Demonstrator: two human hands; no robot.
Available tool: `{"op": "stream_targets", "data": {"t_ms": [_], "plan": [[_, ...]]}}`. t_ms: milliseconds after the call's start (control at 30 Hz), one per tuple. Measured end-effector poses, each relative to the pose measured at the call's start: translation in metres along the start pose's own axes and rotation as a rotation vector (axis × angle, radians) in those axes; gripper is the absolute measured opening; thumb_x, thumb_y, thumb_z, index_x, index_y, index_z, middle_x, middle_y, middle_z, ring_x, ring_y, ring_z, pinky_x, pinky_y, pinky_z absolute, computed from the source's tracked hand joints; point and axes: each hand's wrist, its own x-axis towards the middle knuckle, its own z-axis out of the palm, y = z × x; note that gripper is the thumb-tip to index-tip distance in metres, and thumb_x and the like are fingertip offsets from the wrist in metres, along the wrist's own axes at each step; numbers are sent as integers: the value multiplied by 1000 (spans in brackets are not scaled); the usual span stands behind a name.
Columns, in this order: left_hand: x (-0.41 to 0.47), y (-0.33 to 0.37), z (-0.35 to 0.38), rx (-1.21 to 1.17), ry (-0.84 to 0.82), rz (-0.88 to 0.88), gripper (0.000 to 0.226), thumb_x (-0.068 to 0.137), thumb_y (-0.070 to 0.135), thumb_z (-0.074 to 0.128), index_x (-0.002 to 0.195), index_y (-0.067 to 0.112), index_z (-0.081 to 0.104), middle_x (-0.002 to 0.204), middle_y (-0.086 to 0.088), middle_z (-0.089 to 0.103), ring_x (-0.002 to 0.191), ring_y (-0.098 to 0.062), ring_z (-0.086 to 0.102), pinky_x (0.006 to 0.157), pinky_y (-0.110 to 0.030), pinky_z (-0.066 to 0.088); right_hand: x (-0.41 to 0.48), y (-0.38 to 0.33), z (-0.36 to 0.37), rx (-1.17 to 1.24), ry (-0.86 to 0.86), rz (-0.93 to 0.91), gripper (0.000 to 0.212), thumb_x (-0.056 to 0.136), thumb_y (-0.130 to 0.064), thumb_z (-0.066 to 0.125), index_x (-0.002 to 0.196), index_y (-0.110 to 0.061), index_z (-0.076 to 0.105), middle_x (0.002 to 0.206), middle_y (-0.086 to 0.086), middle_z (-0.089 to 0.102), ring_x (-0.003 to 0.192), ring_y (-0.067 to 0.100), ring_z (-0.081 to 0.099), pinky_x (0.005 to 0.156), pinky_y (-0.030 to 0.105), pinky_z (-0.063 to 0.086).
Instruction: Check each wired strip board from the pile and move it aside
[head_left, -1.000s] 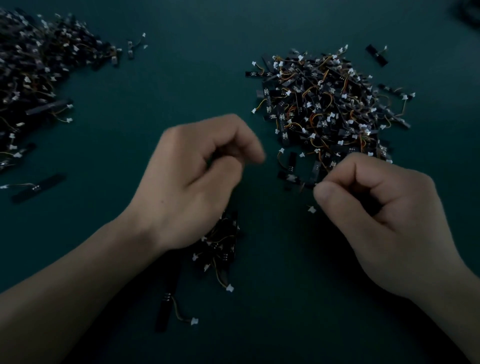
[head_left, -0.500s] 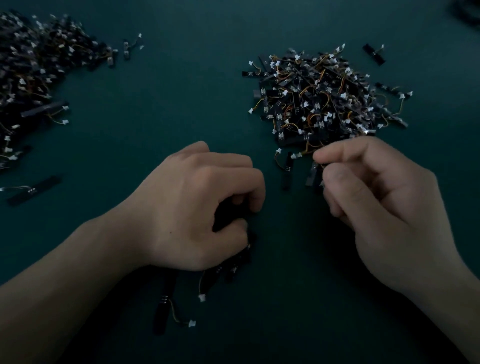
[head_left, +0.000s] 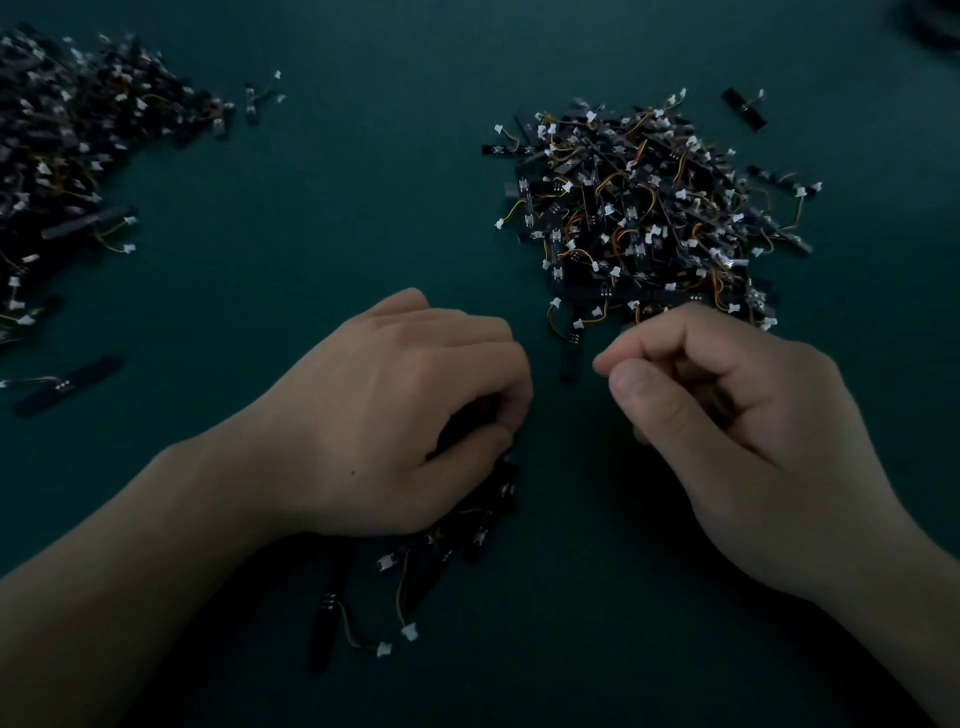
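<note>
Right hand has drawn back from the pile toward left hand. Its grip is pinched thumb to forefinger; contents too dark to tell. Left grip curls round a bundle of strip boards on the desk. Probably another board coming over for checking.

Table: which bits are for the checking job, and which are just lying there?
In the job: the pile; the bundle of strip boards gripped by the left hand; the right hand at the pile's edge; probably the left heap.
Lying about: the stray board far left; the dark shape, top right corner.
</note>
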Motion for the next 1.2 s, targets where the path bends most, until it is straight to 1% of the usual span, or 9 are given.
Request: {"op": "stream_targets", "data": {"t_ms": [100, 167, 267, 467, 700, 867, 967, 1100, 1200], "plan": [[0, -1, 1, -52, 54, -54, 10, 96, 36, 59, 103, 29, 63, 90, 17, 59, 81, -5, 59, 82, -37, 44, 0, 0, 0, -22, 2, -5, 14, 99, -39, 57, 95, -33, 69, 73, -2, 65, 58, 17, 61, 48, 24, 46], [-1, -1, -1, -76, 21, -47, 18, 93, 32, 55, 107, 30, 66, 96, 17, 59, 85, -8, 61, 84, -37, 43, 0, 0, 0, -24, -3, -7, 15, 99, -39, 57, 95, -33, 69, 72, -2, 64, 57, 15, 60, 47, 20, 44], [-2, 0, -2, -56, -21, -35, 26, 79, 24, 56, 102, 32, 67, 97, 15, 59, 85, -8, 59, 82, -39, 42, 0, 0, 0, -31, -14, -3, 15, 99, -39, 57, 93, -32, 69, 70, -1, 63, 54, 15, 58, 46, 19, 43], [0, -2, 1, -49, 19, -30, 10, 88, 21, 61, 90, 31, 59, 94, 16, 58, 83, -7, 56, 80, -39, 41, 0, 1, 1, -68, -53, 2, 15, 98, -41, 57, 92, -33, 68, 68, -6, 62, 50, 11, 55, 46, 13, 38], [-1, -1, 3, -268, 178, -86, 3, 97, 28, 59, 99, 30, 60, 88, 20, 59, 80, -8, 60, 71, -15, 44, 1, -1, -1, -171, -150, -16, 23, 97, -53, 54, 93, -36, 69, 70, -14, 64, 55, 13, 60, 49, 27, 44], [-1, 4, 2, -389, 206, -128, 13, 97, 36, 65, 107, 28, 65, 90, 12, 67, 67, -22, 63, 63, -32, 50, 2, 0, -1, -148, -135, -47, 24, 101, -44, 53, 84, -32, 66, 65, -10, 61, 58, 12, 61, 50, 25, 43], [0, 4, 0, -425, 151, -147, 17, 99, 38, 62, 96, 24, 70, 79, 9, 67, 67, -19, 64, 60, -30, 50, 1, 0, -1, -89, -123, -39, 30, 102, -43, 51, 79, -29, 62, 60, 1, 58, 50, 16, 55, 46, 28, 41], [1, 7, 0, -451, 160, -189, 21, 98, 34, 61, 83, 22, 68, 71, 3, 65, 63, -20, 61, 56, -30, 48, 1, 0, 1, -81, -116, -31, 30, 101, -42, 53, 77, -27, 63, 56, -4, 56, 46, 14, 53, 42, 17, 35], [1, 9, 0, -469, 178, -208, 20, 96, 32, 62, 79, 21, 66, 67, 1, 64, 58, -21, 58, 52, -29, 46, 2, 0, 0, -67, -112, -55, 32, 101, -36, 55, 74, -22, 63, 55, -2, 54, 45, 15, 51, 41, 20, 35]]}}
